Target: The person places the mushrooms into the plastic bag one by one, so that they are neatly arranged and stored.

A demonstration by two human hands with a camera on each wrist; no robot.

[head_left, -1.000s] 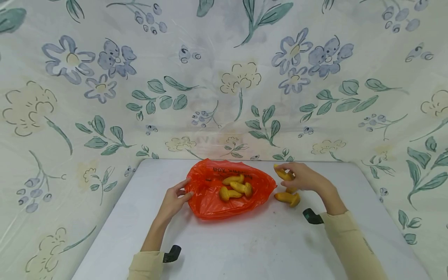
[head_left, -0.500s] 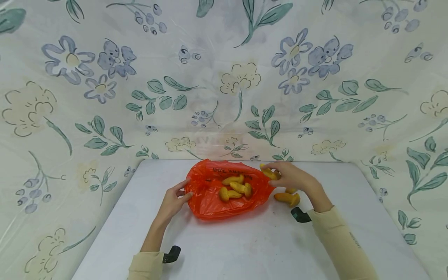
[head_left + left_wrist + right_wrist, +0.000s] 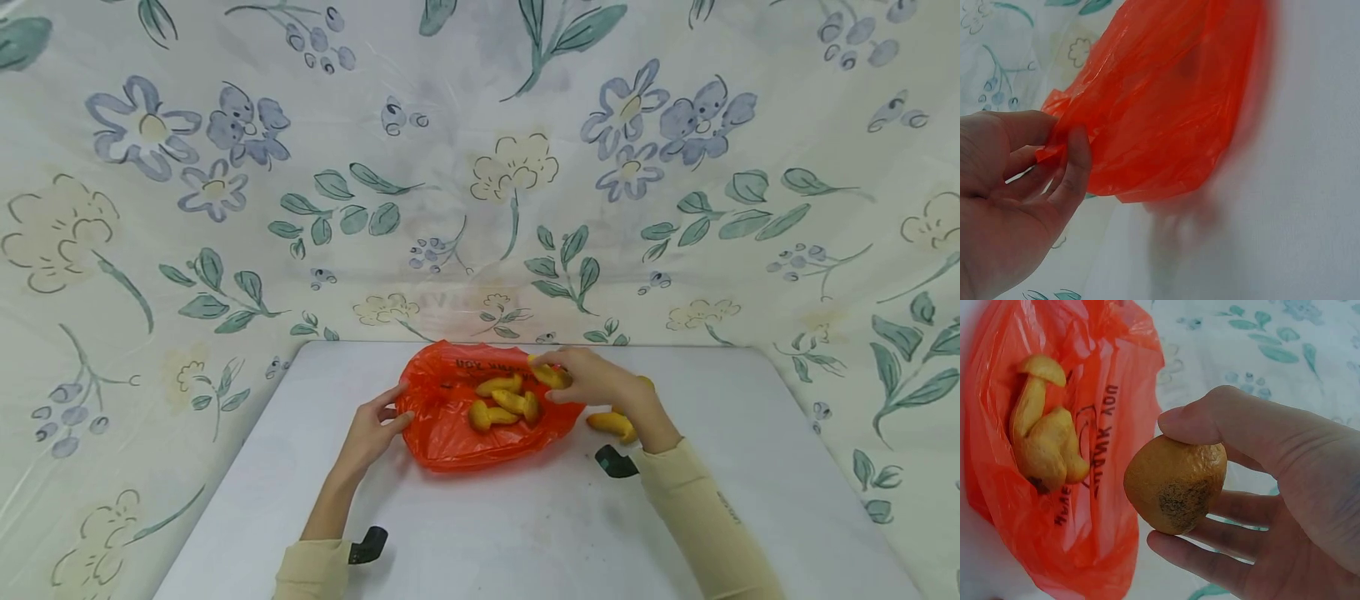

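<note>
A red plastic bag (image 3: 442,442) with dark printed lettering lies spread on the table, holding several yellow-brown mushrooms (image 3: 491,416). My left hand (image 3: 371,431) pinches the bag's left edge between thumb and fingers; the left wrist view shows the film (image 3: 1154,119) gathered at the fingertips. Over the right part of the bag, my right hand (image 3: 592,379) holds another mushroom (image 3: 550,375). In the right wrist view its rounded cap (image 3: 1175,484), with a dark rough patch, faces the camera, thumb on one side and fingers on the other; its stem is hidden.
Just right of the bag, a mushroom (image 3: 611,424) lies on the white table (image 3: 525,533), beneath the right forearm. A bit more yellow (image 3: 647,383) shows behind the right wrist. A floral sheet (image 3: 480,233) hangs behind the table.
My right hand has moved left with its mushroom, from above the loose mushrooms to over the bag's right part. The left hand and the bag have stayed in place.
</note>
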